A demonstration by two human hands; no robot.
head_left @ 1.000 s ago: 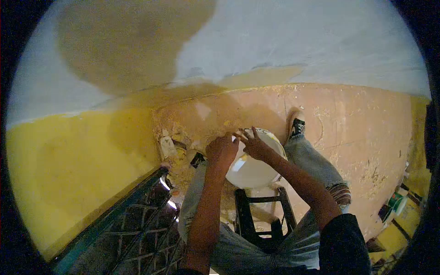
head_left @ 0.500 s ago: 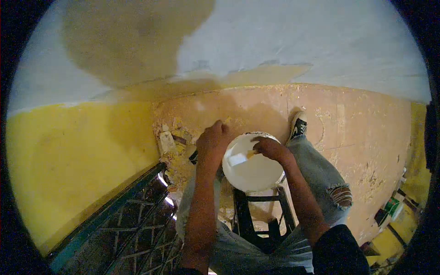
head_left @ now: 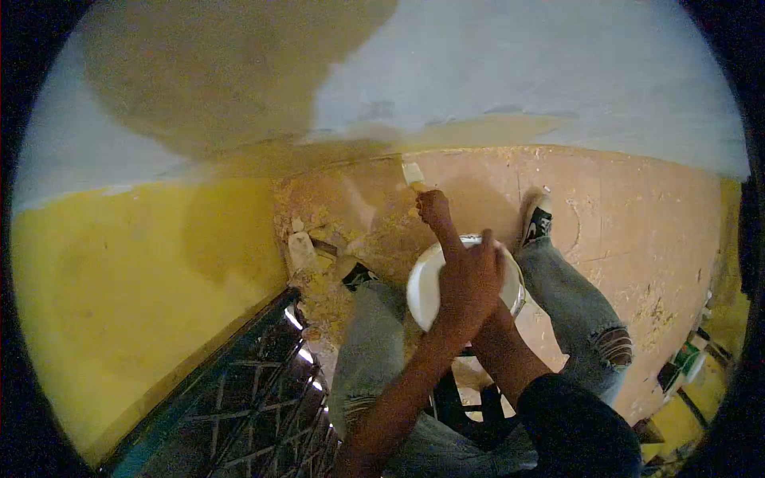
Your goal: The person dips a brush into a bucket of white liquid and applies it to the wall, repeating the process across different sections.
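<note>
Head view, looking down, left to right. A teal grille [head_left: 231, 390] fills the lower left corner, below a yellow wall [head_left: 119, 279]. Rubble [head_left: 307, 251] lies on the floor [head_left: 637, 207] in the corner where that wall meets the grey wall [head_left: 518, 72].

The left hand [head_left: 470, 280] reaches in from the lower left on a bare forearm. It lies over the near rim of the bucket [head_left: 421, 291] and across the right forearm. Its fingers are curled, but whether they clamp the rim or the forearm cannot be told.

The white bucket stands on a black stool [head_left: 470, 410] between the person's legs.

The right hand [head_left: 434, 209] is stretched beyond the bucket's far rim, with its fingers closed around the handle of a putty knife [head_left: 413, 174]. The knife's pale blade points up and away, over the floor and near the foot of the grey wall. Whether it touches cannot be told.

A shoe [head_left: 539, 220] rests on the floor just right of the bucket. Cans [head_left: 687, 358] stand near the floor's right edge, well apart from both hands.
</note>
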